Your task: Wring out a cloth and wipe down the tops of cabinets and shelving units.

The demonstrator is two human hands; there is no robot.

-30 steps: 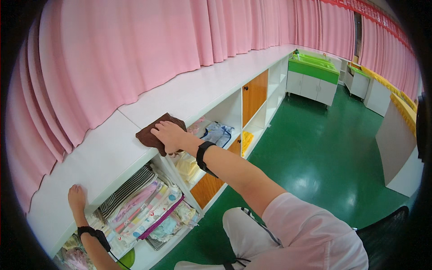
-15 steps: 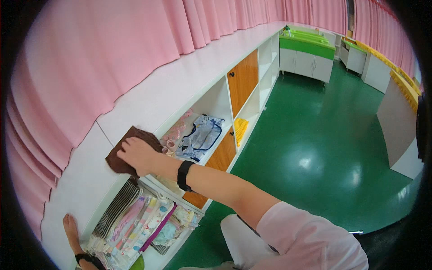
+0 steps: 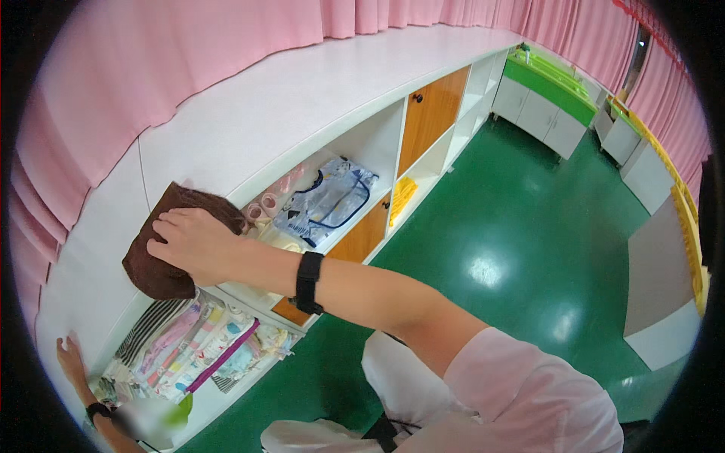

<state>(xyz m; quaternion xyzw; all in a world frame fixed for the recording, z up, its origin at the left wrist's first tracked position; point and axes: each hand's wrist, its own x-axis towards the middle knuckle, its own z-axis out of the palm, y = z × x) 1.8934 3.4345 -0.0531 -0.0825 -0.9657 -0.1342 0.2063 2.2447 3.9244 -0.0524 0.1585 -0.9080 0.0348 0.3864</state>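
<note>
Bare white shelf top [image 3: 302,113] ahead, pink curtain [image 3: 189,45] behind

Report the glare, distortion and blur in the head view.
Head view: ceiling light glares in bright patches on the green floor; fisheye bends the white shelf top into an arc, with black corners; a blurred patch sits beside the left hand; the right hand on the brown cloth is sharp.

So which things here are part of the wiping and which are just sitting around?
In use:
right hand pressing on the brown cloth
white shelf top under the cloth
left hand resting flat on the shelf top

Lying about:
folded fabrics in the cubby
clear bag
orange door
green cabinet
</note>
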